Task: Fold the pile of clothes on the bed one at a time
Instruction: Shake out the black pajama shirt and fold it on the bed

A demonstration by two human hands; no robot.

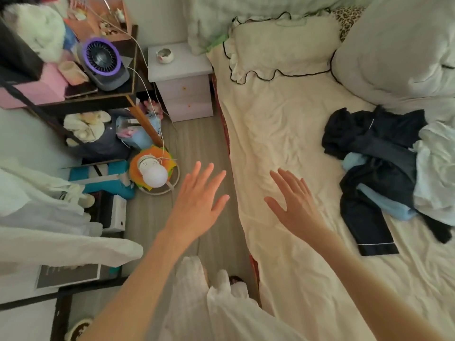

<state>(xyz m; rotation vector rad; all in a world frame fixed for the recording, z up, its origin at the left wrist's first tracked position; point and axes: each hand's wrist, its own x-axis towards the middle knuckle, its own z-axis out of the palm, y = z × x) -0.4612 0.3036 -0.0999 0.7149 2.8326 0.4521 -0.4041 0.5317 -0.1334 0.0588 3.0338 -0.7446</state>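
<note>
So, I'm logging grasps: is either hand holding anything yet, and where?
Nothing is held. The left hand and right hand are both open, apart from the clothes pile.

A small white two-drawer nightstand (pixel 181 81) stands beside the bed, a chipped-looking white cup (pixel 164 55) on top. Left, a purple-ringed grey fan (pixel 102 64) sits on a cluttered dark table (pixel 98 100).

Cream sheet (pixel 283 134) on the bed, and a navy, pale-blue and white pile of clothes (pixel 384 168). Black-piped cream pillow (pixel 283 45), leopard print (pixel 349 18) behind it.
</note>
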